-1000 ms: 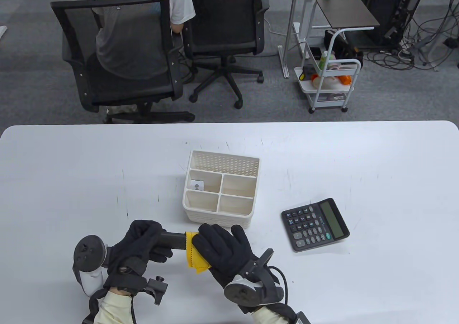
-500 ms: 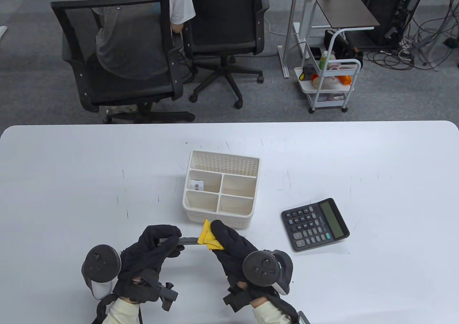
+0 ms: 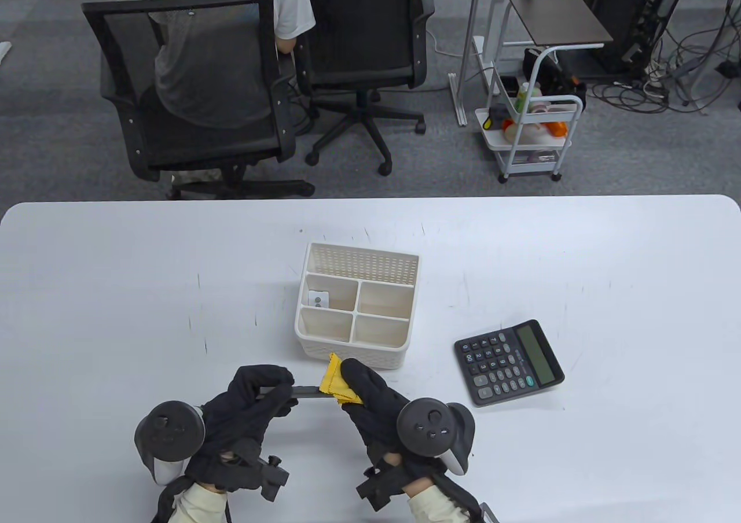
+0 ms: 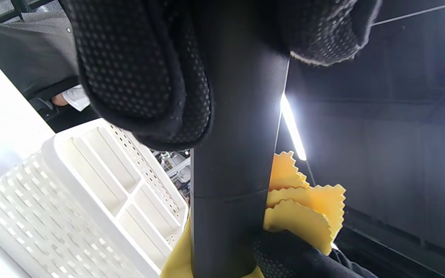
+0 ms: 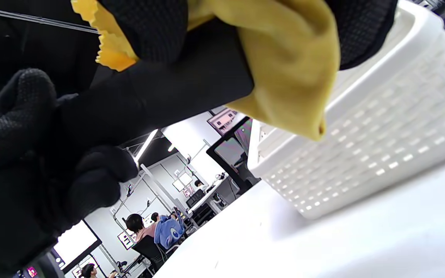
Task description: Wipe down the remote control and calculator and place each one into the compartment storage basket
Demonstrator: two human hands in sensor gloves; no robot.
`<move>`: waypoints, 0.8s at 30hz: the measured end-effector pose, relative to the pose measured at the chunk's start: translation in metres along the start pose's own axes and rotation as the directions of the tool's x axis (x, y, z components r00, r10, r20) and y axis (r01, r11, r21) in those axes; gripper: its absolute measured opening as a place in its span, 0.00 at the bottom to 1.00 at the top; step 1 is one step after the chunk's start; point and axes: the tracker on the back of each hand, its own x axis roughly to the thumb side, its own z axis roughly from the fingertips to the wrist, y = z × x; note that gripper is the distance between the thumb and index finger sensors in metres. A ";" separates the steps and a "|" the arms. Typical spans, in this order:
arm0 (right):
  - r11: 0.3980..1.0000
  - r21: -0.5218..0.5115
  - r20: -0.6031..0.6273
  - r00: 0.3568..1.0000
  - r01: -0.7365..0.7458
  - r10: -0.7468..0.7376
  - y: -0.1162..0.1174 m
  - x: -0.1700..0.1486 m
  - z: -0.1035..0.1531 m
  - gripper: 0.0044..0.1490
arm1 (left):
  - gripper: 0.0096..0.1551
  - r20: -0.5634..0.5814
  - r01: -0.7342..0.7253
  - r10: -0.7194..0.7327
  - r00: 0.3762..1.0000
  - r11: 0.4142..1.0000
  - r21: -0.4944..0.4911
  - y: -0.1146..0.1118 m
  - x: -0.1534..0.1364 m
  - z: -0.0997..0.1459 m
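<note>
My left hand [image 3: 255,398] grips one end of the black remote control [image 3: 304,392], held edge-up above the table in front of the basket. My right hand [image 3: 367,393] pinches a yellow cloth [image 3: 337,379] folded around the remote's other end. In the left wrist view the remote [image 4: 230,154] runs down the middle, the cloth [image 4: 303,208] wrapped at its lower part. The right wrist view shows the cloth [image 5: 284,58] over the remote [image 5: 160,96]. The white compartment storage basket [image 3: 359,268] stands mid-table; its compartments hold neither device. The black calculator [image 3: 508,362] lies face up to its right.
The white table [image 3: 116,286] reaches to the far edge. Beyond it, a person sits in a black office chair [image 3: 191,83] with their back to me. A second chair [image 3: 365,54] and a white trolley [image 3: 535,135] stand on the floor.
The remote has turned from flat to edge-up, and both hands rolled so the trackers face up. The right hand's cloth shifted along the remote's end. In the last half second little has moved.
</note>
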 end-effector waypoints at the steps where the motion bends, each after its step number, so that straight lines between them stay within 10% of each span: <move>1: 1.000 0.011 -0.014 1.000 -0.004 0.004 0.000 0.000 0.000 0.34 | 0.20 0.005 0.012 -0.012 1.000 1.000 0.004 0.000 0.000 0.000; 16: 0.991 -0.130 -0.080 0.996 -0.038 0.028 -0.028 -0.007 0.002 0.28 | 0.21 0.071 0.156 -0.168 0.983 0.977 0.146 0.018 0.028 -0.020; 24: 0.994 -0.061 -0.132 0.988 -0.088 0.079 -0.016 -0.025 0.000 0.28 | 0.23 0.115 0.330 -0.327 0.938 0.944 -0.010 -0.008 0.064 -0.081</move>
